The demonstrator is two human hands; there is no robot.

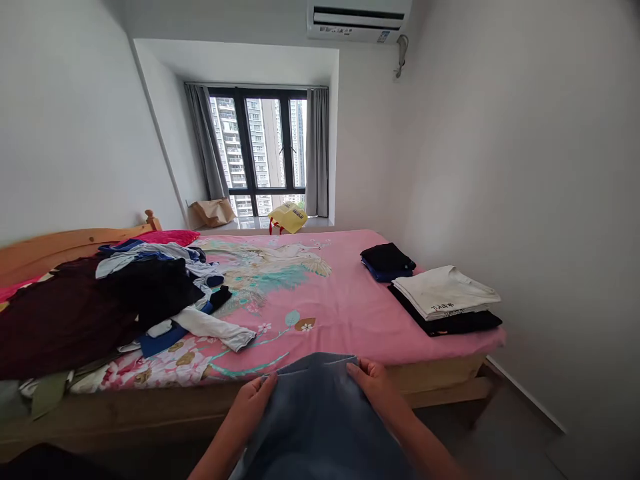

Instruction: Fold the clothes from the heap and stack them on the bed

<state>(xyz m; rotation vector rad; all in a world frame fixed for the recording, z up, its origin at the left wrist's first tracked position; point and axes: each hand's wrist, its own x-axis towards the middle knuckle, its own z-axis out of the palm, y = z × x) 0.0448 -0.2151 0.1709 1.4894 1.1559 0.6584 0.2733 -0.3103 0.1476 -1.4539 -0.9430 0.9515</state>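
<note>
A blue-grey garment (320,420) hangs in front of me at the near side of the bed, and its lower part runs out of view. My left hand (256,393) pinches the left end of its straight top edge. At the other end of that edge, my right hand (367,379) is closed on the cloth, thumb on top. The edge is stretched between both hands and bows up slightly in the middle. Which kind of garment it is, I cannot tell for certain.
A loose heap of clothes (145,287) covers the left of the pink bed (345,307). Folded dark clothes (387,260) and a white-topped folded stack (445,293) lie at the right. A yellow bag (289,218) and a brown paper bag (214,212) rest by the window.
</note>
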